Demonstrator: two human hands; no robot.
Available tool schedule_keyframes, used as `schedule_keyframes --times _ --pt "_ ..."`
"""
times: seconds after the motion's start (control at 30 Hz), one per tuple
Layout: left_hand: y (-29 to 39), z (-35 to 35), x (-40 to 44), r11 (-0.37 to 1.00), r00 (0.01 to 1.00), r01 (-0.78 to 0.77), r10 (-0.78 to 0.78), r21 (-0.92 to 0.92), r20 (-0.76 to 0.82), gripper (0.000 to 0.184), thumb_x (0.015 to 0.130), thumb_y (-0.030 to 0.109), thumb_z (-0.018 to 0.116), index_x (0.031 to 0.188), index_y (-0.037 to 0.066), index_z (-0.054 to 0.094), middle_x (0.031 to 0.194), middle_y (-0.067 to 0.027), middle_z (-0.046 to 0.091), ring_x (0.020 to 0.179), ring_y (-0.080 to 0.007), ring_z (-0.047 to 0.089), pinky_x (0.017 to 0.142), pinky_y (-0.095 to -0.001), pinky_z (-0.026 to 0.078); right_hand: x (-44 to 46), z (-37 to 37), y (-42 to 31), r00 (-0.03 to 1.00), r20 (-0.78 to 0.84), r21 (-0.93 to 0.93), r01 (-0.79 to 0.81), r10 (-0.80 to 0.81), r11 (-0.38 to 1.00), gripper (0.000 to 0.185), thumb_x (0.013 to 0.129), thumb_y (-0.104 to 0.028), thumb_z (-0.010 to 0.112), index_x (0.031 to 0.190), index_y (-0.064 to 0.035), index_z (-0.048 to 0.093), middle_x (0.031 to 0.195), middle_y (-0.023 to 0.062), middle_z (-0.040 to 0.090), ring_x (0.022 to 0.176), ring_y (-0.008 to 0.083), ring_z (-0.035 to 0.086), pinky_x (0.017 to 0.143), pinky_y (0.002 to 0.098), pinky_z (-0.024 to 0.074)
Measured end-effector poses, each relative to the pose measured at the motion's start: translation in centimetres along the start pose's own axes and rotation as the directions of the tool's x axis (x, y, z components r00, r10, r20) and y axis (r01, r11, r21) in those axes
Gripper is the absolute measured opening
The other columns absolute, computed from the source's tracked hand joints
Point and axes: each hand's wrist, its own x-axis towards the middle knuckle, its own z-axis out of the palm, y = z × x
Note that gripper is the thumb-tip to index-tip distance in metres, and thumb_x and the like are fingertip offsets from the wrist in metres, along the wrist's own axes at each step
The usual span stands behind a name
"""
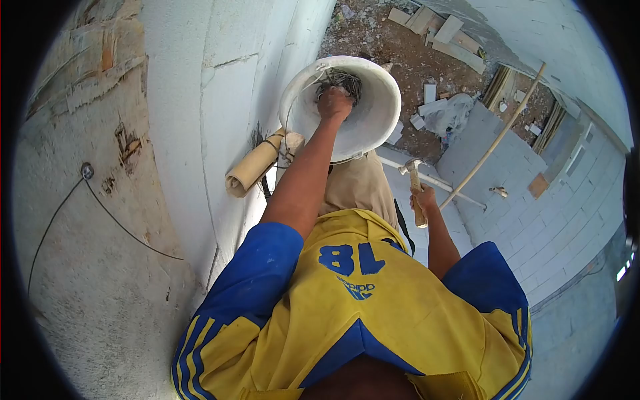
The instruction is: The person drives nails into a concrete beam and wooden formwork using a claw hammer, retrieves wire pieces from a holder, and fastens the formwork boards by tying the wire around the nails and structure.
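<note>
My left hand [335, 105] reaches inside a white bucket [387, 100], its fingers curled among a tangle of thin grey metal pieces [351, 83], nails or wire. What those fingers hold is hidden. A thin wire handle hangs down the bucket's near left side. On the right, my right hand [425, 198] is wrapped round the handle of a hammer [415, 177], whose metal head points away from me. Left of the bucket and by my left forearm is a beige rolled piece [253, 163], with dark bristly strands beside it.
Pale wall panels [230, 87] rise close on my left. A long wooden pole [500, 133] leans at the right, near a white pipe [453, 189]. Farther off lie planks [453, 40], clear plastic [453, 113] and rubble on a dirt floor [373, 37]. A block wall [553, 207] stands right.
</note>
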Motion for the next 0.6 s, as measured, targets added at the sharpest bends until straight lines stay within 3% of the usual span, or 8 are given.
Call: schedule_keyframes --times 0.17,0.27,0.33,0.37,0.43,0.47,0.53,0.6 --pt "-2.3 1.7 2.0 0.985 0.994 0.100 -0.092 -0.140 0.066 0.046 0.072 0.038 0.081 0.098 0.002 0.070 0.111 -0.0197 0.067 0.108 -0.0321 0.063 0.091 -0.0405 0.051 0.4 -0.3 0.2 1.000 -0.002 0.009 0.000 0.000 1.000 0.018 0.091 -0.015 0.061 0.102 -0.0020 0.057 0.064 0.0053 0.054 0.047 0.0154 0.053 0.040 0.0318 0.0442" --pt "-3.0 0.9 2.3 0.980 0.991 0.115 -0.101 -0.161 0.090 0.051 0.075 0.038 0.079 0.102 -0.003 0.067 0.103 -0.0203 0.069 0.103 -0.0337 0.065 0.090 -0.0395 0.052 0.2 -0.2 -0.2 1.000 0.000 -0.001 -0.005 0.005 1.000 0.022 0.091 -0.014 0.061 0.110 -0.0044 0.057 0.066 0.0057 0.055 0.049 0.0154 0.053 0.042 0.0320 0.0450" --pt "-2.8 -0.8 1.6 0.869 0.967 0.211 -0.120 -0.448 0.223 0.048 0.081 0.030 0.076 0.109 -0.006 0.063 0.093 -0.0193 0.071 0.095 -0.0330 0.068 0.085 -0.0393 0.054 0.7 -0.4 0.1 1.000 0.010 -0.012 -0.010 0.010 1.000 0.022 0.090 -0.014 0.061 0.110 -0.0044 0.057 0.066 0.0059 0.055 0.049 0.0157 0.054 0.042 0.0322 0.0450" --pt "-2.3 -1.6 1.0 0.869 0.969 0.208 -0.119 -0.449 0.218 0.048 0.081 0.030 0.076 0.109 -0.006 0.063 0.093 -0.0193 0.071 0.095 -0.0330 0.068 0.085 -0.0393 0.054 1.0 -0.5 0.2 1.000 0.018 -0.023 -0.012 0.013 1.000 0.022 0.090 -0.013 0.062 0.110 -0.0043 0.057 0.066 0.0061 0.055 0.049 0.0160 0.054 0.042 0.0325 0.0451" --pt "-0.1 -4.5 -1.6 0.623 0.958 0.278 -0.131 -0.731 0.253 0.032 0.087 0.017 0.069 0.111 -0.004 0.063 0.086 -0.0154 0.072 0.090 -0.0261 0.070 0.078 -0.0365 0.055 0.1 -0.2 -0.6 1.000 0.018 -0.010 -0.003 0.003 1.000 0.017 0.090 -0.013 0.062 0.103 -0.0038 0.056 0.064 0.0063 0.055 0.048 0.0166 0.054 0.041 0.0328 0.0443" --pt "1.1 -5.8 -2.7 0.621 0.962 0.268 -0.129 -0.736 0.242 0.032 0.087 0.017 0.069 0.111 -0.004 0.063 0.086 -0.0154 0.072 0.090 -0.0261 0.070 0.078 -0.0365 0.055 -0.3 -0.1 -1.0 1.000 0.018 0.005 -0.001 0.001 1.000 0.013 0.090 -0.013 0.062 0.096 -0.0033 0.056 0.063 0.0064 0.054 0.047 0.0173 0.054 0.040 0.0331 0.0435" --pt "2.6 -8.1 -4.7 0.401 0.951 0.299 -0.054 -0.866 0.304 0.021 0.088 0.003 0.064 0.107 -0.005 0.060 0.095 -0.0168 0.070 0.077 -0.0227 0.069 0.070 -0.0284 0.056 0.1 -0.1 -1.6 1.000 0.021 -0.027 0.012 -0.011 1.000 0.012 0.090 -0.012 0.062 0.097 -0.0035 0.056 0.063 0.0067 0.054 0.048 0.0177 0.054 0.040 0.0334 0.0437" --pt "3.3 -10.0 -6.6 0.281 0.944 0.308 0.029 -0.909 0.329 0.022 0.089 0.003 0.062 0.109 -0.004 0.057 0.097 -0.0172 0.070 0.080 -0.0227 0.069 0.073 -0.0293 0.056 0.0 -0.3 -1.3 1.000 0.022 -0.061 0.021 -0.020 0.998 0.012 0.090 -0.012 0.062 0.097 -0.0037 0.057 0.063 0.0070 0.054 0.048 0.0180 0.054 0.040 0.0336 0.0440"
